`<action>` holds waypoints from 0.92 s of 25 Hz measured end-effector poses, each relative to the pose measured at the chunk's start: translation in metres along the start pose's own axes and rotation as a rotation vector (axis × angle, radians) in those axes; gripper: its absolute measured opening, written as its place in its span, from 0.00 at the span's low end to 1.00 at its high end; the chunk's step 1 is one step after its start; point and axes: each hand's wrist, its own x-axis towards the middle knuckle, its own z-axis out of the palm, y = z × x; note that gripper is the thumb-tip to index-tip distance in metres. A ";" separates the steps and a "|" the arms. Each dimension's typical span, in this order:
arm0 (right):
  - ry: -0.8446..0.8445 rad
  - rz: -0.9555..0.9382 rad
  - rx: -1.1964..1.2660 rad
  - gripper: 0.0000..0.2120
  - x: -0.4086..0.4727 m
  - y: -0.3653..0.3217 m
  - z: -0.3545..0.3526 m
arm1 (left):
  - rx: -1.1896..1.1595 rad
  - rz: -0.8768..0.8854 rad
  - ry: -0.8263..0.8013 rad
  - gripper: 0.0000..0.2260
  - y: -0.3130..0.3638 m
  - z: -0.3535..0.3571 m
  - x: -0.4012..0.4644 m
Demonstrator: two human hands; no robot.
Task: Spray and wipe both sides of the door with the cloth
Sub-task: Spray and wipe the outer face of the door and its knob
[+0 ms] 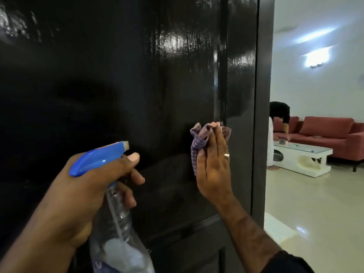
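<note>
One door (118, 85), glossy black with streaked glare, fills my view; its free edge stands at right, with open floor (315, 203) beyond. My right hand (213, 164), fingers straight, presses one crumpled striped cloth (199, 142) flat on the panel near that edge. My left hand (94, 184) grips one clear bottle (120, 223) with a blue sprayer, forefinger extended beside the nozzle.

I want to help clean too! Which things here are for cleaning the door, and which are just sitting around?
For the job:
- dark door
- spray bottle, gripped by the left hand
- striped cloth, pressed on the door by the right hand

Just there:
- red sofa
- white coffee table
- wall light
- another person bending over the table
</note>
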 end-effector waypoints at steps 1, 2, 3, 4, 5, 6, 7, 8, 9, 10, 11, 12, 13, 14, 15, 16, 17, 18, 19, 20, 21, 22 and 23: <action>-0.032 -0.028 0.019 0.29 0.000 0.008 -0.003 | 0.010 0.016 0.017 0.20 0.001 0.015 0.001; -0.041 -0.069 -0.010 0.28 0.001 0.012 -0.001 | 0.000 0.019 0.018 0.19 0.004 0.030 0.002; -0.068 -0.100 -0.013 0.28 0.012 0.010 -0.004 | -0.004 0.027 0.017 0.17 0.008 0.045 0.003; -0.067 -0.131 -0.011 0.29 0.034 0.012 -0.007 | 0.017 0.042 0.006 0.15 0.011 0.060 0.006; -0.081 -0.160 -0.017 0.29 0.057 0.013 -0.009 | 0.029 0.051 0.002 0.14 0.013 0.071 0.009; -0.074 -0.171 -0.029 0.29 0.075 0.016 -0.010 | 0.029 0.057 0.000 0.14 0.016 0.083 0.011; -0.086 -0.170 -0.050 0.29 0.082 0.018 -0.012 | 0.030 0.061 -0.005 0.14 0.017 0.093 0.013; -0.106 -0.189 -0.069 0.29 0.080 0.020 -0.013 | 0.034 0.053 0.001 0.14 0.017 0.101 0.014; -0.135 -0.207 -0.070 0.29 0.071 0.026 -0.017 | 0.042 0.044 0.001 0.15 0.016 0.106 0.015; -0.158 -0.215 -0.089 0.29 0.055 0.036 -0.022 | 0.046 0.030 -0.008 0.16 0.015 0.110 0.015; -0.164 -0.215 -0.118 0.29 0.039 0.045 -0.027 | 0.051 0.017 -0.025 0.17 0.013 0.114 0.015; -0.159 -0.206 -0.149 0.30 0.027 0.055 -0.034 | 0.059 0.007 -0.047 0.18 0.012 0.116 0.015; -0.151 -0.183 -0.169 0.30 0.021 0.066 -0.039 | 0.067 0.001 -0.063 0.19 0.010 0.117 0.015; -0.125 -0.154 -0.183 0.31 0.025 0.072 -0.040 | 0.074 0.001 -0.074 0.20 0.009 0.117 0.017; -0.088 -0.114 -0.194 0.31 0.036 0.074 -0.037 | 0.077 0.004 -0.079 0.20 0.009 0.117 0.018; -0.040 -0.059 -0.201 0.31 0.052 0.070 -0.032 | 0.082 0.003 -0.084 0.20 0.009 0.116 0.021; 0.010 0.014 -0.199 0.31 0.073 0.062 -0.025 | 0.087 0.005 -0.087 0.19 0.010 0.115 0.023; 0.056 0.085 -0.187 0.31 0.090 0.052 -0.017 | 0.092 0.009 -0.088 0.18 0.010 0.113 0.024; 0.088 0.131 -0.175 0.30 0.101 0.044 -0.012 | 0.103 0.019 -0.089 0.17 0.010 0.112 0.025; 0.081 0.129 -0.162 0.30 0.103 0.041 -0.010 | 0.104 0.027 -0.091 0.16 0.010 0.111 0.026; 0.038 0.071 -0.170 0.30 0.095 0.045 -0.013 | 0.093 0.027 -0.090 0.15 0.010 0.112 0.026; -0.024 -0.015 -0.194 0.30 0.083 0.055 -0.019 | 0.078 0.029 -0.095 0.14 0.009 0.112 0.027; -0.090 -0.106 -0.220 0.30 0.068 0.069 -0.030 | 0.071 0.034 -0.102 0.14 0.010 0.113 0.028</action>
